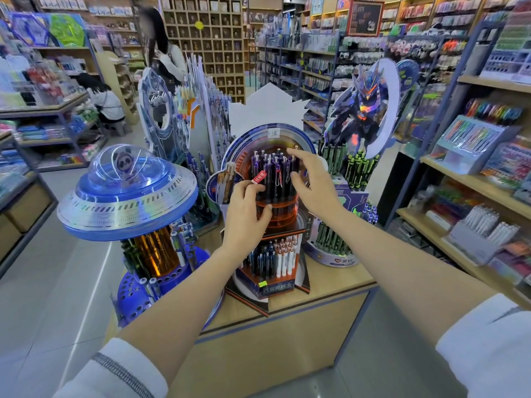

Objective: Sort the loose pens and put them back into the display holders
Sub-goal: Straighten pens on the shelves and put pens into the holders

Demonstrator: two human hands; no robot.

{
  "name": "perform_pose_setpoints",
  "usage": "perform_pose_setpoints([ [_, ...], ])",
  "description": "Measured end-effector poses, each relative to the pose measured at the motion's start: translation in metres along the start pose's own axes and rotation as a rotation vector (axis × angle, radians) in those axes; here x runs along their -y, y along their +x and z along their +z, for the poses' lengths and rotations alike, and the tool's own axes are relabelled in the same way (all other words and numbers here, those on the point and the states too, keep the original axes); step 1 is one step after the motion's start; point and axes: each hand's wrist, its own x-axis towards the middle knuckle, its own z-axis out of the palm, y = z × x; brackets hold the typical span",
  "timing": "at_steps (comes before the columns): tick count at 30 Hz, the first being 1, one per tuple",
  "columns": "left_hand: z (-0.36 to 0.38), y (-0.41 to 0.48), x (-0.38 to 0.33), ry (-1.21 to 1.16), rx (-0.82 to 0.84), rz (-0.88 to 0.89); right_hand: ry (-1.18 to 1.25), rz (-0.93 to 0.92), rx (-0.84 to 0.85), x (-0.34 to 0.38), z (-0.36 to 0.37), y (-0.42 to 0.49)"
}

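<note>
A round orange display holder stands on the wooden counter, packed with several dark purple pens standing upright. My left hand grips the left side of this pen bundle, thumb in front and fingers curled round it. My right hand reaches in from the right with fingers spread, thumb and fingertips touching the bundle's right side. A red tag hangs from one pen. Below, a lower tier holds blue and white pens.
A blue saucer-shaped pen stand sits to the left, a robot-figure stand with green pens to the right. The wooden counter bears them all. Shelves line both aisles; two people are at the back left.
</note>
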Motion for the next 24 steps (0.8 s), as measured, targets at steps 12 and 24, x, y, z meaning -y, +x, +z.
perform_pose_setpoints([
  [12,0.001,-0.047,0.004,0.117,-0.037,-0.048,0.138,0.238,-0.196,-0.005,0.015,-0.069],
  [24,-0.034,-0.242,0.096,0.361,0.112,-0.537,0.112,0.265,0.766,0.013,0.141,-0.216],
])
